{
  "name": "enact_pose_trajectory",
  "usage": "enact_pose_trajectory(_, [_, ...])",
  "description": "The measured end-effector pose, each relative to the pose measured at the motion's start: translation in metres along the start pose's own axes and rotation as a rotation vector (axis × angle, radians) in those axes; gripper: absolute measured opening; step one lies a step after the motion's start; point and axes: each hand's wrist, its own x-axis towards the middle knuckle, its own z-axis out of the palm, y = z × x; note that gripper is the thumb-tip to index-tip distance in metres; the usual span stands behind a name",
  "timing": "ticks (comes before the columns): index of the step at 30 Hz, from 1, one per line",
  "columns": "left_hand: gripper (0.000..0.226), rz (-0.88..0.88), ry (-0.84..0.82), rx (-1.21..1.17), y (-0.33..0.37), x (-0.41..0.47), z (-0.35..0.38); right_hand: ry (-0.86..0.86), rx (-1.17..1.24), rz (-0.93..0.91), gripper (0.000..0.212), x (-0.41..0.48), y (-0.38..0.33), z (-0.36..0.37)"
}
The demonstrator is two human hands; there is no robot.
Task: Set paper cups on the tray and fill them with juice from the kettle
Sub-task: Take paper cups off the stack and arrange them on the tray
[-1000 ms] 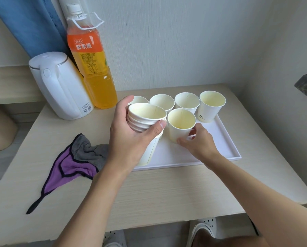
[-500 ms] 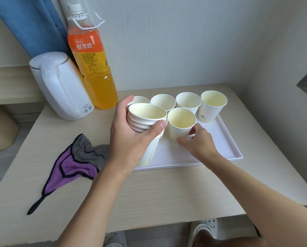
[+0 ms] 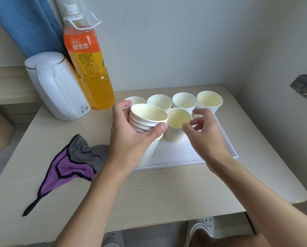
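Gripping nested cup stack (image 3: 144,123), L hand (image 3: 131,145), white, cream inside

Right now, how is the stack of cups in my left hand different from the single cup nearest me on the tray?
The cup stack is several cups nested together; the front cup is a single one. The left hand grips the cup stack, while the front cup stands free on the tray, with the right hand close beside it but not gripping it. Both are white paper cups, open end up.
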Motion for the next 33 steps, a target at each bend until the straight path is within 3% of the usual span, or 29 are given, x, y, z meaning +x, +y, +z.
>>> enact_pose_trajectory(3, [0.078, 0.013, -0.029, -0.035, 0.004, -0.003, 0.007, -0.207, 0.190, -0.194, 0.022, -0.021, -0.023, -0.003])
enact_pose_trajectory(6, [0.081, 0.002, -0.026, -0.072, 0.006, -0.006, 0.015, -0.304, 0.191, -0.199, 0.020, -0.027, -0.025, -0.002])
enact_pose_trajectory(11, [0.086, 0.005, -0.029, -0.057, 0.006, -0.006, 0.020, -0.279, 0.313, -0.188, 0.033, -0.023, -0.027, -0.005])
enact_pose_trajectory(23, [0.088, -0.014, -0.008, -0.109, 0.016, -0.004, 0.029, -0.168, 0.427, -0.190, 0.009, -0.019, -0.024, -0.011])
enact_pose_trajectory(33, [0.087, -0.017, 0.015, -0.121, 0.018, -0.002, 0.027, -0.155, 0.437, -0.224, 0.018, -0.018, -0.021, -0.008])
